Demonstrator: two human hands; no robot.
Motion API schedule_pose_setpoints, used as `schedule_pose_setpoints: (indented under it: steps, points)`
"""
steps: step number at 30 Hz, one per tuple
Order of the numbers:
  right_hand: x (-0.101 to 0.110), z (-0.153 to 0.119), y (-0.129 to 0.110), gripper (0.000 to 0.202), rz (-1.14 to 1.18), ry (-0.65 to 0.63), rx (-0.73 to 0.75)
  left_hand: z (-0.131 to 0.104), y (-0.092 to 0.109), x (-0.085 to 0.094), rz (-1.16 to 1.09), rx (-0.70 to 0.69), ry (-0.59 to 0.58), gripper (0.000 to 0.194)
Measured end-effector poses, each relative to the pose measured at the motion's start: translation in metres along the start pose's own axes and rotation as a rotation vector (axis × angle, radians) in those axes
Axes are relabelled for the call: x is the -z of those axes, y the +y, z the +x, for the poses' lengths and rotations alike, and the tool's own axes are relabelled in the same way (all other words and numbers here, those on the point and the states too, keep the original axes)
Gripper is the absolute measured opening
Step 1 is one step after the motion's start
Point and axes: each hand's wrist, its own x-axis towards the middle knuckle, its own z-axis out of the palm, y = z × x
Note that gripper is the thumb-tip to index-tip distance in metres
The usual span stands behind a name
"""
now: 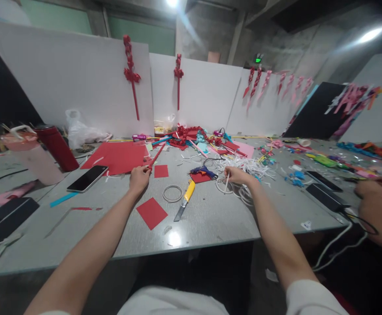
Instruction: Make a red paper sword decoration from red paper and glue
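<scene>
My left hand is closed round the lower end of a thin red paper stick, which slants up and away to the right. My right hand pinches a narrow whitish ring, which looks like a thin roll of tape. More such rings lie under that wrist. Between the hands are a yellow utility knife with its blade out, another loose ring and a blue glue gun over a red paper piece. Red paper squares lie near my left hand.
A phone, a pink bottle and a dark red bottle stand at left. Red sheets, paper scraps and white shreds cover the back. At right, another person's hand is near a black box with cables.
</scene>
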Motion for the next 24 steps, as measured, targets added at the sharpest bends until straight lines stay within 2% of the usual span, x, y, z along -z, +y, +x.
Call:
schedule_pose_setpoints:
  steps: [4,8,11,16,18,20,22,24]
  points:
    - [0.005,-0.005,0.006,0.024,-0.063,-0.062,-0.02,0.0,0.002,0.0,0.014,0.016,-0.008,0.026]
    - [0.012,-0.01,0.007,0.021,-0.176,-0.027,-0.066,0.0,0.002,0.0,0.002,0.018,-0.003,0.025]
    - [0.02,-0.015,0.011,0.021,-0.274,0.091,-0.146,0.0,0.002,-0.001,0.002,0.026,0.001,0.025]
    - [0.027,-0.013,0.007,0.025,-0.391,0.386,-0.227,0.001,0.001,-0.002,0.008,0.03,0.004,0.024]
    - [0.021,-0.006,-0.002,0.022,-0.355,0.568,-0.2,0.001,0.002,-0.002,0.003,0.029,0.008,0.024]
    - [0.011,0.002,-0.015,0.013,-0.19,0.712,-0.144,0.001,0.002,-0.002,-0.003,0.039,0.016,0.024]
    - [-0.003,0.011,-0.028,0.021,0.016,0.729,-0.115,0.001,0.002,-0.002,-0.009,0.046,0.017,0.024]
    - [-0.019,0.018,-0.039,0.03,0.131,0.631,-0.082,0.0,0.002,-0.002,-0.019,0.041,0.013,0.024]
